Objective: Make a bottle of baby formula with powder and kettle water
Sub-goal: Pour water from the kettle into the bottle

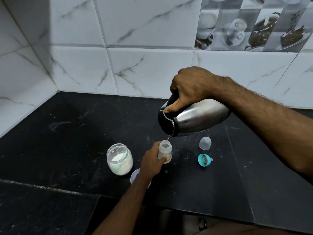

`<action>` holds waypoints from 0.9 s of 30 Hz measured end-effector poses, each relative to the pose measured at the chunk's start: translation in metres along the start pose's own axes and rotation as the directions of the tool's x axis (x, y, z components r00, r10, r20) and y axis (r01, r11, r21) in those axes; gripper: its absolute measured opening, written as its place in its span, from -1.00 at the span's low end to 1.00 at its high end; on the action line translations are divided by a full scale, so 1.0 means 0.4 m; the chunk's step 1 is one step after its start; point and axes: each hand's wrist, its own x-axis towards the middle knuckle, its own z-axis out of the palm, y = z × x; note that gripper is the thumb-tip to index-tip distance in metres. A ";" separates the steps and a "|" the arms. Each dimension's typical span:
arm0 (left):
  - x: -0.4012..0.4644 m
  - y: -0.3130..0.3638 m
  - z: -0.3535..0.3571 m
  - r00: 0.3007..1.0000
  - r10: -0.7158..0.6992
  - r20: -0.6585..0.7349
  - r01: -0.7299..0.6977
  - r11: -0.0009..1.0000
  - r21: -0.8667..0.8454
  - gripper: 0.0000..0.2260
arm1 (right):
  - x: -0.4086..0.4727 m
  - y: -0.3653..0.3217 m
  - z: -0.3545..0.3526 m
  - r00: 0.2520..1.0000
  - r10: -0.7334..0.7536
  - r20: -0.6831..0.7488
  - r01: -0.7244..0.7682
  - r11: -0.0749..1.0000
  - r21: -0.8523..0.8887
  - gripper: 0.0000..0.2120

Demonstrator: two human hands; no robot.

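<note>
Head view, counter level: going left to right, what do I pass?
Open powder jar → left hand gripping the baby bottle → blue teat ring lying on its side, with the clear bottle cap just behind it. The steel kettle, tilted by the right hand, pours above.

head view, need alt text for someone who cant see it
The right hand tips a steel kettle, pouring a thin stream of water into an open baby bottle that the left hand steadies on a black counter. An open powder jar stands left of the bottle; a clear cap and blue teat ring lie to its right.
</note>
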 end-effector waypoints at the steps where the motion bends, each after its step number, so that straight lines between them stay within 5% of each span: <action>1: 0.000 0.001 0.000 1.000 0.001 -0.002 -0.001 1.000 -0.001 -0.54 | 0.000 -0.001 0.001 1.000 -0.001 0.000 0.001 1.000 -0.001 -0.33; 27: 0.000 -0.006 0.003 1.000 -0.008 0.004 0.008 1.000 0.001 -0.53 | 0.008 -0.012 0.003 1.000 -0.007 0.003 0.007 1.000 -0.019 -0.34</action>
